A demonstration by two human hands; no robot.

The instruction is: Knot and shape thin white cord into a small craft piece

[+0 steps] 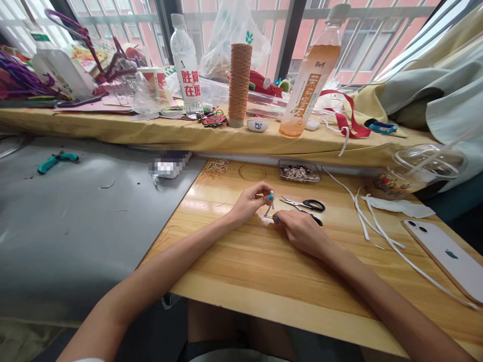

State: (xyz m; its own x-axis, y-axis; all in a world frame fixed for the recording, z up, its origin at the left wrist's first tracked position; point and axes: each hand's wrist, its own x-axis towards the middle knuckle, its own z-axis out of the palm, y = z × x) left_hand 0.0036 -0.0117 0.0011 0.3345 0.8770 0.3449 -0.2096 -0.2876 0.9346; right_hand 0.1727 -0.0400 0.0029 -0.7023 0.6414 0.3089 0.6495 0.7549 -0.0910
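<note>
While both hands are meeting over the worktop [226, 266], a narrow pale strip [269, 207] is standing between them, its upper end at the left fingertips and its lower end slanting down toward the right ones. To work it well, the person should be keeping the strip lightly taut and flat, steadying it from above while the lower fingers are making small, slow adjustments; pulling hard could twist or crease something so slender.

The left hand [249, 203] is pinching the strip near its top, thumb and forefinger together, so most of its visible length is hanging below that grip. The right hand [302, 229] is lying lower, its fingertips pressed together on a slim piece [268, 216] that is meeting the strip's lower end; whether this is a folded part of the strip or a separate tool is too small to tell.

Just beyond the right hand, scissors [314, 204] with black handles are lying with their blades pointing toward the strip. Farther out, a clear box [300, 178] of small pieces is sitting near the ledge [211, 143], and to the right, white cords [365, 229] are trailing toward a phone [445, 257].
</note>
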